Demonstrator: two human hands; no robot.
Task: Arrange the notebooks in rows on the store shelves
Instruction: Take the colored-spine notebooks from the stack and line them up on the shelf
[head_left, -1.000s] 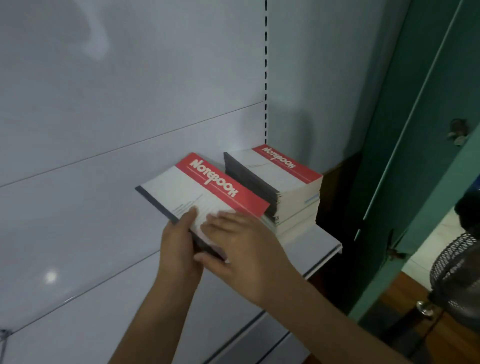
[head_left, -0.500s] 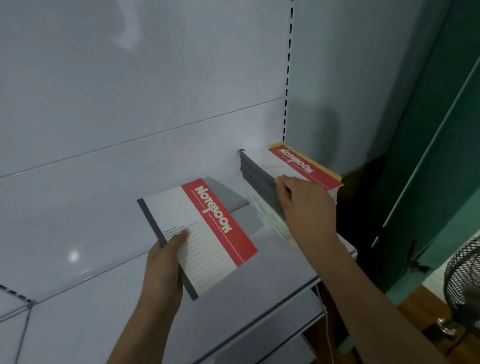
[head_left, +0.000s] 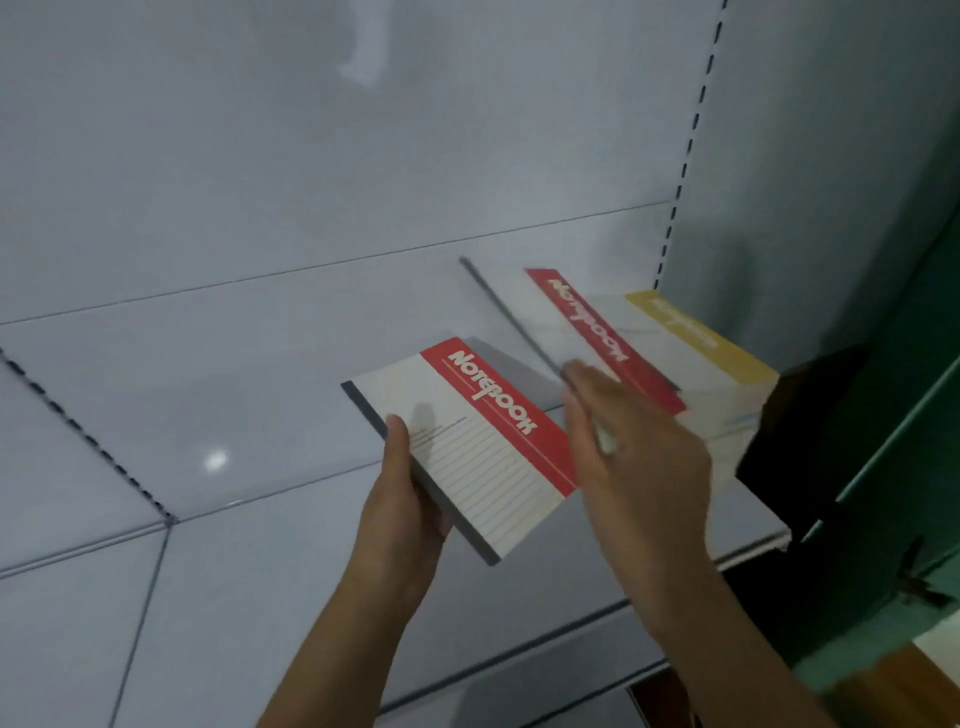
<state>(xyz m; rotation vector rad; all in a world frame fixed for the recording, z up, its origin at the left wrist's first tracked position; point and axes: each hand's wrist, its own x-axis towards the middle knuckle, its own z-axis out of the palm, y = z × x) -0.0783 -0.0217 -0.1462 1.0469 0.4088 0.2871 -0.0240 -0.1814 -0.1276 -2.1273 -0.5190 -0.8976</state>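
Note:
My left hand (head_left: 405, 499) grips a white notebook with a red band (head_left: 467, 447) by its dark spine and holds it above the white shelf (head_left: 260, 561). My right hand (head_left: 639, 457), blurred, pinches the near edge of a second red-banded notebook (head_left: 587, 332), which is tilted up over the stack of notebooks (head_left: 727, 410) at the shelf's right end. A yellow-banded notebook (head_left: 696, 338) lies on top of that stack.
The shelf's white back panel (head_left: 363, 156) has a slotted upright (head_left: 685, 156) at the right. A green door (head_left: 893, 364) stands right of the shelf, with a dark gap (head_left: 810, 436) beside the stack. A lower shelf edge (head_left: 519, 675) and wooden floor (head_left: 930, 691) show below.
My right hand has lifted the top red-banded notebook off the stack and drawn it toward me, uncovering a yellow-banded one. My left hand keeps its own notebook, slightly nearer the right hand.

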